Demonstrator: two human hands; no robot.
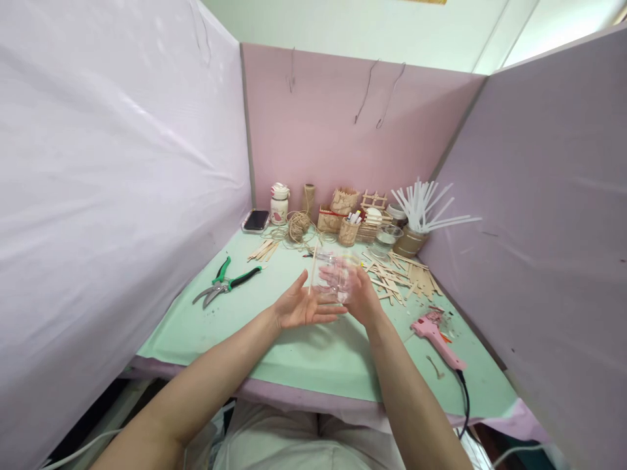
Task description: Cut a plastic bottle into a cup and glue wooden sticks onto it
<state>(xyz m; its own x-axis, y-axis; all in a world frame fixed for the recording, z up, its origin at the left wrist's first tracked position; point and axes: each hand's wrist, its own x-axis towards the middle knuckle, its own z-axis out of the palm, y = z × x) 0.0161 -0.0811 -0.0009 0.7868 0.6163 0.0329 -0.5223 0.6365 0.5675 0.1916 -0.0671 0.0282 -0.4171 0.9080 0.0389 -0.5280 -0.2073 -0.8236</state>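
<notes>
Above the middle of the table, a clear plastic container (330, 277) is in my right hand (363, 297), whose fingers show pink through the transparent wall. A thin wooden craft stick (313, 266) stands upright along the container's left side; whether it is glued there I cannot tell. My left hand (304, 307) is open with the palm turned up, its fingers stretched out just under and beside the container. Any contact between the left fingers and the plastic is hard to make out.
Green-handled pruning shears (223, 284) lie at the left. At the right are a pink glue gun (438, 339) with its cord and scattered craft sticks (392, 277). Behind stand a twine ball (298, 226), a phone (256, 220), a water bowl (385, 241) and white glue sticks (418, 205).
</notes>
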